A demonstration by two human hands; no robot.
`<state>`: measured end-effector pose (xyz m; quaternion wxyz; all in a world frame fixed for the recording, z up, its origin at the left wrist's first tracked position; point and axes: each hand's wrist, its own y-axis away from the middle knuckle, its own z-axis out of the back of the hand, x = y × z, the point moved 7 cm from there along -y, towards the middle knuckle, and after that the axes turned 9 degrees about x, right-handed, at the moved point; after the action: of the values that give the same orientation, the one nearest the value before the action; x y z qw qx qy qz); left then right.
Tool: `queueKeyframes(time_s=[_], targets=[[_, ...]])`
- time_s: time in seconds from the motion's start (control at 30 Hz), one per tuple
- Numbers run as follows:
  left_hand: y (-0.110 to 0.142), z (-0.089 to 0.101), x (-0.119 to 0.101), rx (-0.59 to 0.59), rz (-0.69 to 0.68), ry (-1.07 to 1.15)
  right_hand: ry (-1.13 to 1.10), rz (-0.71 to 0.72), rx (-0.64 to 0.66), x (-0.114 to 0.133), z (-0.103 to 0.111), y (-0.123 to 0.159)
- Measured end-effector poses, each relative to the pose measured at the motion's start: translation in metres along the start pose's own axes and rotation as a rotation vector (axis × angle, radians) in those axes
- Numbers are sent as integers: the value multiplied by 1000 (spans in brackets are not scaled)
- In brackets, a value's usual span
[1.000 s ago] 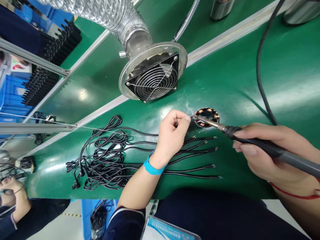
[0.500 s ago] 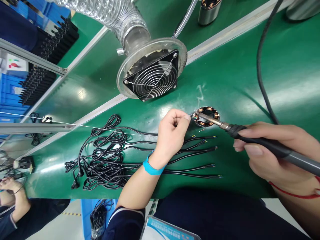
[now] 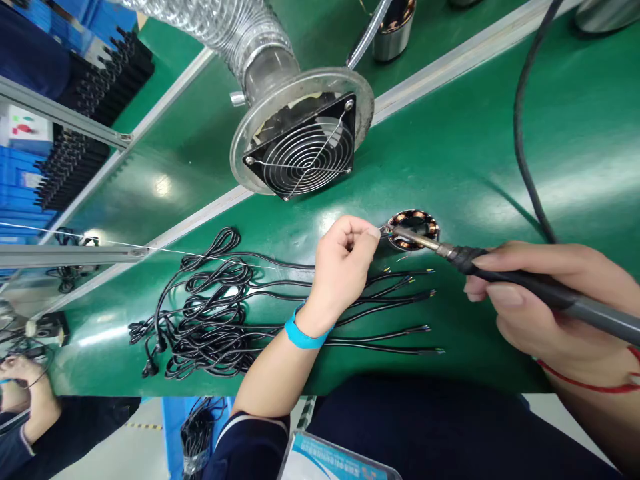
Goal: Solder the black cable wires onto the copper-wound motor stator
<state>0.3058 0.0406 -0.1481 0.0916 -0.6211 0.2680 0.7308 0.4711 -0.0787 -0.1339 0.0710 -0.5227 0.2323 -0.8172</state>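
My right hand is closed round a soldering iron; its metal tip reaches left onto the rim of a round stator with copper windings lying on the green bench. My left hand, with a blue wristband, is pinched shut just left of the stator, holding a thin solder wire that runs in from the left, right at the iron's tip. Under my left wrist lie several black cables with stripped ends pointing right.
A fume-extraction fan on a ribbed silver duct hangs just behind the stator. The iron's black cord runs up the right side. A metal motor housing stands at the back. Another person's hand works at the far left.
The wisp of smoke seen above the stator half a second ago has gone. Both hands stay almost still at the stator; the view has shifted slightly.
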Motion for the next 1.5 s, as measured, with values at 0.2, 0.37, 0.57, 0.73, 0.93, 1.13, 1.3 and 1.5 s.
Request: queueKeyframes(time_s=[0.2, 0.37, 0.57, 0.73, 0.93, 1.13, 1.3, 1.5], targets=[[-1, 1, 0, -11, 5, 14, 11, -14, -16, -2, 1, 3], [-1, 1, 0, -19, 6, 3, -5, 7, 0, -1, -2, 0], [0, 1, 0, -23, -7, -9, -18, 90, 8, 12, -1, -11], [0, 1, 0, -13, -18, 14, 149, -50, 138, 21, -4, -21], [0, 1, 1, 0, -27, 30, 278, -62, 224, 31, -4, -34], [0, 1, 2, -6, -22, 24, 277, -115, 167, 27, -9, -53], [1, 2, 1, -11, -18, 15, 282, 14, 204, 14, -29, -54], [0, 2, 2, 1, -46, 21, 280, -6, 194, -1, -36, -47]])
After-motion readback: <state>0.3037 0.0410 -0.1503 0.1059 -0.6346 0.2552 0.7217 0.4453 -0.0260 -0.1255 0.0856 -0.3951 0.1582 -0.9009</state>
